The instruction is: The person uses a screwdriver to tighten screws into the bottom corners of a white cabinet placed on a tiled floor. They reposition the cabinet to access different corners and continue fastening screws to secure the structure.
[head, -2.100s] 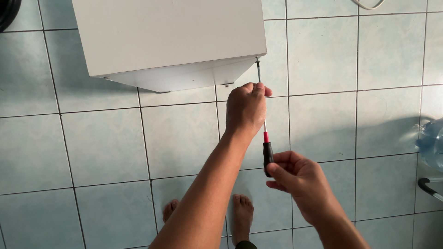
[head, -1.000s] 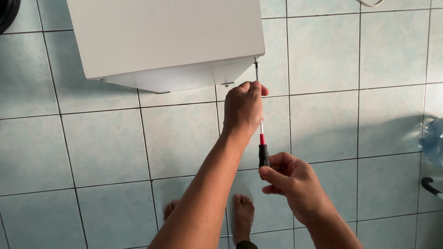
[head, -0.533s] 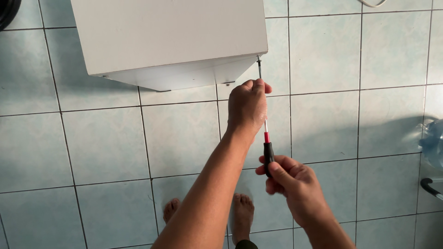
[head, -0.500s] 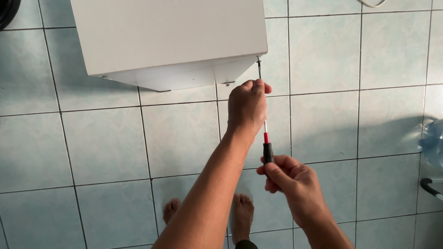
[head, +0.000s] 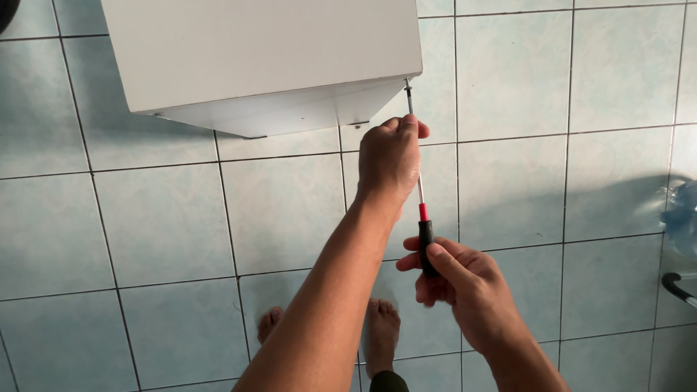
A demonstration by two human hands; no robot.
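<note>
While gripped — screwdriver (head: 419, 190) seemingly tip-up.

Cabinet (head: 261, 58) above floor (head: 145, 218); screwdriver (head: 420, 210) at its right corner, between my left hand (head: 388, 163) above, right hand (head: 457, 287) below.

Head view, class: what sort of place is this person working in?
Probably a tiled room at home, perhaps a bathroom or utility area: pale tiled floor, bare feet, and a white cabinet being worked on with a screwdriver.

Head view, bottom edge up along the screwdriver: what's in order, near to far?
Right hand on the black-and-red handle → bare metal shaft → left hand pinching the shaft → tip at the white cabinet corner.
</note>
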